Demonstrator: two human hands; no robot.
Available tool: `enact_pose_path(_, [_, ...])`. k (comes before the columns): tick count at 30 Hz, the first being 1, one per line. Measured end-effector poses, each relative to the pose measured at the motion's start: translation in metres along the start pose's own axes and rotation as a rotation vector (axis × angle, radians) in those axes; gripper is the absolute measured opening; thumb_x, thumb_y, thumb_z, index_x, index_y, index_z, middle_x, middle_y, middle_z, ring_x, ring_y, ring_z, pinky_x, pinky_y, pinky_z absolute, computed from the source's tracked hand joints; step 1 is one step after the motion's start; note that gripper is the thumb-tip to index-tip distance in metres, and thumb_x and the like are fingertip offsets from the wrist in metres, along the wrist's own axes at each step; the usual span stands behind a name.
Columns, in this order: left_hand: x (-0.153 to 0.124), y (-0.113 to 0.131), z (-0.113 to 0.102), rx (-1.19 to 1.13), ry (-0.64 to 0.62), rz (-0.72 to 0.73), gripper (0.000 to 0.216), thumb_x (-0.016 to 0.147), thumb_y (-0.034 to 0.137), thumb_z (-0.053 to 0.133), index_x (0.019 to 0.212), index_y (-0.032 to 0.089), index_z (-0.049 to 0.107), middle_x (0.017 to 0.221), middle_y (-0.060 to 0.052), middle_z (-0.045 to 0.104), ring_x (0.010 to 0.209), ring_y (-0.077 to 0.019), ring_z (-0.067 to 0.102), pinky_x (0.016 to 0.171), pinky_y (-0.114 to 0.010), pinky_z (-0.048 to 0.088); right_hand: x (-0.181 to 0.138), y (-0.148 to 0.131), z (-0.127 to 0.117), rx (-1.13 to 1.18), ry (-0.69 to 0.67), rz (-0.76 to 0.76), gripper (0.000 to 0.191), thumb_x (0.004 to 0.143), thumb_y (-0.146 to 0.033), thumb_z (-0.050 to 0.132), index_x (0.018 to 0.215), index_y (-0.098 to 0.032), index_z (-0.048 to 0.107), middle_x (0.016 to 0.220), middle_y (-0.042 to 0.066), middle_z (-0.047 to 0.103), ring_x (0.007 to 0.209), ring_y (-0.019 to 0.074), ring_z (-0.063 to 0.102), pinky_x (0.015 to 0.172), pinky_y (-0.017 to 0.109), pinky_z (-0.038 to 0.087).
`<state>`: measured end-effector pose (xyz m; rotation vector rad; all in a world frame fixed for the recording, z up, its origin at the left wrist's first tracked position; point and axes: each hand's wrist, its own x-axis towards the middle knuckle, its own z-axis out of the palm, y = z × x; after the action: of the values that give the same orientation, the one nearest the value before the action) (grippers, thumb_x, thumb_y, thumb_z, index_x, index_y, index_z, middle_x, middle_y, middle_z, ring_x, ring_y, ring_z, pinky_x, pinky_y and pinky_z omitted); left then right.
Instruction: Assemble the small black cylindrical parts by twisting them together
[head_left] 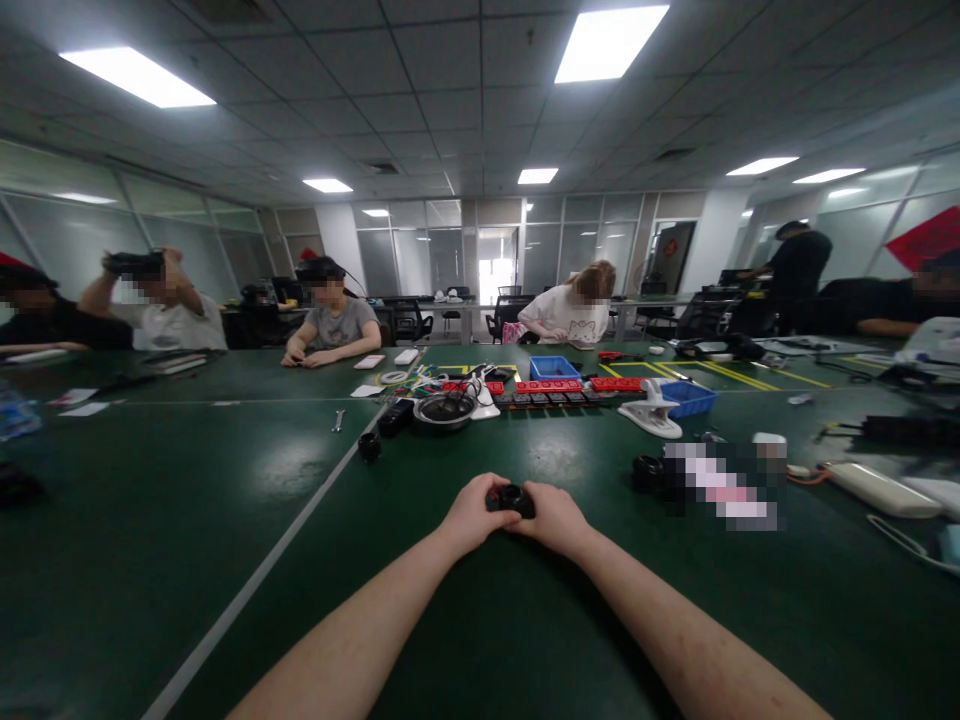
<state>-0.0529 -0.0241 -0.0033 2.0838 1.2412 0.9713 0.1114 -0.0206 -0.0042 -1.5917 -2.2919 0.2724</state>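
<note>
A small black round part [513,497] with a ring-like top is between my two hands, at or just above the green table; its exact kind is not clear. My left hand [474,517] closes on its left side, its thumb across the front. From the other side my right hand [556,517] grips the same part, and the thumbs nearly meet. Two similar dark round parts are nearby: one [368,446] beyond my left hand by the pale table seam, another [646,474] to the right, beside a blurred-out patch.
Farther back on the green table [315,580] lie a round black fan-like piece [444,410], a white clip base [651,412], blue bins [553,368], red blocks [551,386] and a wrench [339,420]. A power bank [881,489] with cables lies right. Several people sit around the table.
</note>
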Motion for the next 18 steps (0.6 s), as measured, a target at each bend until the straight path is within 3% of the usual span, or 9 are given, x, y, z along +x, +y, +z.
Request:
enact_pose_path(7, [-0.001,0.001,-0.004,-0.012,-0.071,0.05,0.045,0.068,0.025,0.065,0.112,0.022,0.055,0.107,-0.006,0.06,0.097,-0.0219,0.054,0.081,-0.032,0.044,-0.002,0.008,-0.013,0.147,-0.104,-0.143,0.045,0.063,-0.041,0.065,0.102,-0.018,0.056,0.094,0.006,0.06,0.085,0.0219,0.054,0.07,0.029,0.039])
enact_pose_path(12, [-0.002,0.002,-0.004,-0.004,-0.078,0.043,0.047,0.069,0.025,0.064,0.115,0.023,0.053,0.111,-0.006,0.059,0.098,-0.0223,0.055,0.081,-0.032,0.044,0.003,0.021,-0.011,0.278,-0.18,-0.152,0.03,0.065,-0.029,0.065,0.092,-0.018,0.06,0.084,0.001,0.061,0.075,0.0165,0.055,0.063,0.025,0.04])
enact_pose_path(18, [-0.002,0.002,0.003,0.029,0.002,-0.001,0.041,0.063,0.023,0.068,0.103,0.02,0.057,0.099,-0.004,0.061,0.087,-0.02,0.057,0.075,-0.03,0.044,0.002,0.013,0.0,0.196,-0.089,-0.044,0.035,0.062,-0.042,0.065,0.083,-0.016,0.056,0.077,0.003,0.06,0.068,0.0178,0.054,0.055,0.025,0.036])
